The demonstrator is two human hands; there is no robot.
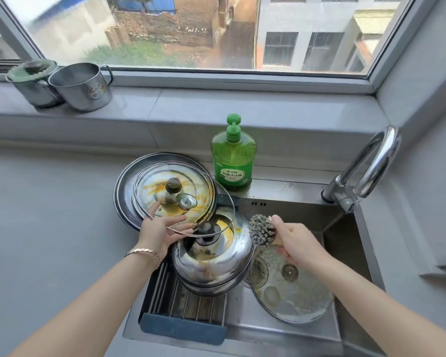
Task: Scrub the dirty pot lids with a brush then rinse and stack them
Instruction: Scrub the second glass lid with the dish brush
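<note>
My left hand [162, 231] grips the near rim of a glass lid [191, 184] smeared with orange grease, holding it tilted above the other lids. Under it a large flat steel lid [125, 186] lies on the counter, and domed steel lids [211, 256] are stacked on the drain rack. My right hand [298, 243] grips a round scrubbing brush [262, 229] with its bristles pointing left, above the sink. Another glass lid [294, 289], soapy and knob down, leans in the sink basin below that hand.
A green dish soap bottle [233, 155] stands behind the sink [345, 258]. The chrome faucet [366, 171] arches at the right. A blue-framed drain rack [186, 318] spans the sink's left side. Two steel pots [80, 86] sit on the window sill at the left.
</note>
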